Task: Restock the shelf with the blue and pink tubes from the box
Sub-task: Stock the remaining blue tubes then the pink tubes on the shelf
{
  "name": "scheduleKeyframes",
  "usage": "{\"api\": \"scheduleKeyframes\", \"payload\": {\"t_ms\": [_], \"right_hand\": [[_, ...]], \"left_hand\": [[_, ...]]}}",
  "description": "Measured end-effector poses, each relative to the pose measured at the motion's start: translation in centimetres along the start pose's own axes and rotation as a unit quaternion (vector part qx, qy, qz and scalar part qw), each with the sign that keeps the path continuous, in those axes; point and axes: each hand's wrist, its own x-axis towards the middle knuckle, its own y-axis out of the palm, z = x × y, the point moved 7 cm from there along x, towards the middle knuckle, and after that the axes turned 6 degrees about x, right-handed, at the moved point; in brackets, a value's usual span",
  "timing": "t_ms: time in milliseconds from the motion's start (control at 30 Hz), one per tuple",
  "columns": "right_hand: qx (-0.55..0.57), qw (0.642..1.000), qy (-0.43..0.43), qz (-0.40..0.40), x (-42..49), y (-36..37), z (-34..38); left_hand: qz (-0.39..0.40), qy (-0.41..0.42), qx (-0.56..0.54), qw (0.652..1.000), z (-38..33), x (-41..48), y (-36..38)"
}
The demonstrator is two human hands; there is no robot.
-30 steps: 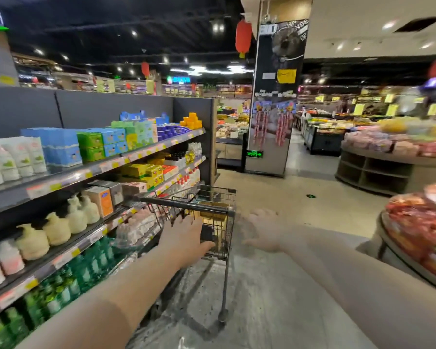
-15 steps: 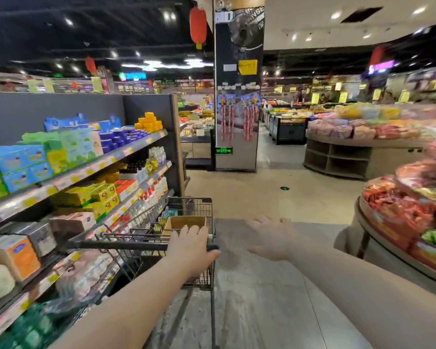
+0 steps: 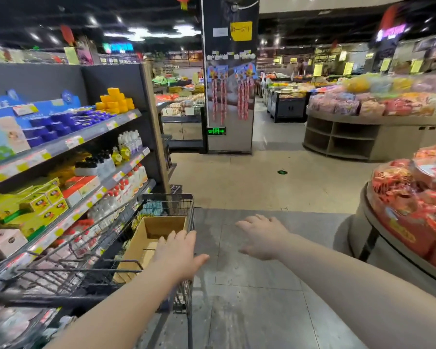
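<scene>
A black wire shopping cart point(image 3: 166, 200) stands in the aisle right beside the shelf point(image 3: 91, 137) on my left. An open brown cardboard box point(image 3: 159, 230) sits inside the cart; no blue or pink tubes show in it from here. My left hand point(image 3: 179, 253) lies palm down over the right end of the cart handle, fingers over the bar and thumb sticking out. Over the floor to the right of the cart, my right hand point(image 3: 262, 235) hovers palm down with fingers spread, holding nothing.
The shelf carries yellow jars point(image 3: 115, 100), blue tins, bottles and boxed goods. A mirrored pillar point(image 3: 229, 96) stands ahead at the aisle end. A round display of red packets point(image 3: 413, 210) crowds the right side. Open floor lies between them.
The cart has rolled forward along the shelf with my left hand on its handle, and shelf goods slid past to the left. My right hand stays spread in the air.
</scene>
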Motion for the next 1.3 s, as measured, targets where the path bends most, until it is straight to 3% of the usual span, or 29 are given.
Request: {"api": "scheduleKeyframes", "payload": {"t_ms": [300,533,1000,1167,1300], "right_hand": [[-0.025,0.995,-0.086,0.039,13.2,-1.7,-7.0],[-0.023,0.98,-0.193,0.051,21.7,-0.5,-3.6],[-0.073,0.958,-0.253,0.116,43.1,3.0,3.6],[-0.108,0.928,-0.316,0.168,47.9,5.6,9.2],[-0.134,0.899,-0.361,0.209,51.1,8.8,13.6]], "left_hand": [[0.029,-0.093,-0.043,0.994,-1.7,11.0,1.4],[0.079,-0.187,-0.062,0.977,3.6,14.6,3.7],[0.129,-0.248,-0.117,0.953,15.8,27.8,11.3],[0.161,-0.32,-0.151,0.921,20.5,26.8,14.8],[0.211,-0.405,-0.183,0.87,23.9,23.2,18.1]]}}
